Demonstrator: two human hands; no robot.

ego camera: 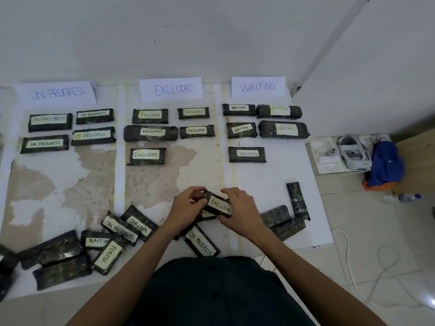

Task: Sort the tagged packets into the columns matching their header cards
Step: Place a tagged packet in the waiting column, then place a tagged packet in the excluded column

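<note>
A dark packet tagged EXCLUDED (219, 204) is held just above the sheet, tilted, between both hands. My left hand (187, 208) grips its left end and my right hand (240, 209) grips its right end. Three header cards stand at the back: ON PROGRESS (57, 92), EXCLUDED (171, 89) and WAITING (258, 87). Under each card lie several packets with matching tags. A loose heap (115, 231) lies near me on the left, with tags reading ON PROGRESS, WAITING and FINISH. Another ON PROGRESS packet (201, 242) lies below my hands.
Untagged-side-up dark packets (290, 214) lie at the right of the white sheet (270, 175). Beyond its right edge, on the tiled floor, are a white headset in a box (352, 154), a blue cloth bundle (384, 164), a plastic bottle (403, 198) and a white cable (353, 267).
</note>
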